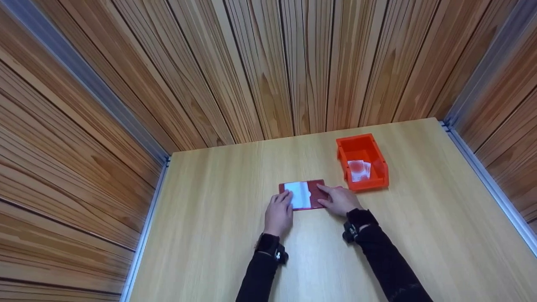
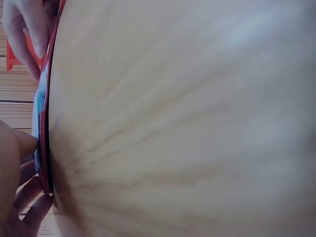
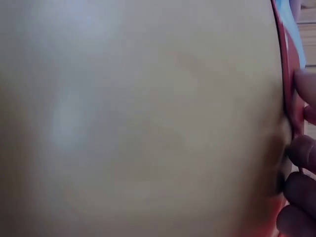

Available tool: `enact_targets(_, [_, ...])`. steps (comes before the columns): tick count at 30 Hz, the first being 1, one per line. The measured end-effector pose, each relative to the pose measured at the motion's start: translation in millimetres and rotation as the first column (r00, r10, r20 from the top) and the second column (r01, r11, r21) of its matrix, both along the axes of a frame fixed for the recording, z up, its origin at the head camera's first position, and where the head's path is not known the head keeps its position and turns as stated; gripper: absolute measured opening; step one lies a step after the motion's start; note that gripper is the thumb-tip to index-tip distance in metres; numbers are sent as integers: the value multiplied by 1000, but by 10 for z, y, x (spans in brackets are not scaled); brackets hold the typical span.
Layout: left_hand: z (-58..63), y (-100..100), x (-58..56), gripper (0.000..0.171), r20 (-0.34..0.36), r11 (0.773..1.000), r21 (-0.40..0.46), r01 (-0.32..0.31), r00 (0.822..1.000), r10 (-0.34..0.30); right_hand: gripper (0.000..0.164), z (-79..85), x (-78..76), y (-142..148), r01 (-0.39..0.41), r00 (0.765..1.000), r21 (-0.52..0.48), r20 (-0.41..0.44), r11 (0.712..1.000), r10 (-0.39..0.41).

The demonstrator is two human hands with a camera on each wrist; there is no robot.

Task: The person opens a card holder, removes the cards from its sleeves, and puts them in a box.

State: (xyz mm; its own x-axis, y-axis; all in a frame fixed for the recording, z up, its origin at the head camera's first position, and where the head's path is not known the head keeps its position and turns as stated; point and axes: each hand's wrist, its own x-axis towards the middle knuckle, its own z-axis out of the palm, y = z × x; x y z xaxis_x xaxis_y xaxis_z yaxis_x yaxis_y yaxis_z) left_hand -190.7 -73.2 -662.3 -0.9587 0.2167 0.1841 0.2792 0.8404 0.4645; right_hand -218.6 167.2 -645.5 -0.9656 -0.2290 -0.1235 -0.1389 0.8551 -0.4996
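Observation:
A small dark red booklet (image 1: 317, 194) lies spread open on the table, with a white sheet (image 1: 298, 195) over its left and middle part. At its left end, my left hand (image 1: 278, 214) has the thumb on the white sheet and the other fingers at the outer edge, gripping it. My right hand (image 1: 342, 200) grips the bare red right part, its thumb near the lower edge and the index finger farther up. In the right wrist view, curled fingertips (image 3: 302, 150) sit at the booklet's edge. Its underside is hidden.
An orange-red plastic bin (image 1: 342, 157) stands behind and right of the right hand, with white and reddish pieces (image 1: 359, 170) inside. Wood-panelled walls (image 1: 268, 71) enclose the table (image 1: 209, 218) at the back and sides. Metal rails (image 1: 495, 184) run along its side edges.

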Motion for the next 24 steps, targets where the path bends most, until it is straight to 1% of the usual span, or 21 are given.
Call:
enact_targets(5, [-5, -29, -6, 40, -27, 1000, 7, 8, 1000, -8, 65, 3, -1, 86, -10, 1000, 2, -7, 1000, 10])
enact_targets(14, [-15, -40, -24, 40, -2, 1000, 7, 3, 1000, -3, 65, 0, 1, 100, -8, 1000, -8, -11, 1000, 8])
enact_targets(17, [-12, -47, -35, 41, 20, 1000, 20, -4, 1000, 4, 65, -10, -12, 85, -8, 1000, -17, -11, 1000, 8])
enact_targets(21, [20, -78, -52, 42, 42, 999, 44, -7, 999, 5, 65, 1, -4, 65, -13, 1000, -8, -17, 1000, 13])
enact_targets(24, [84, -133, -81, 43, 39, 999, 34, -15, 999, 14, 64, 83, 5, 65, -7, 1000, -16, 3, 1000, 7])
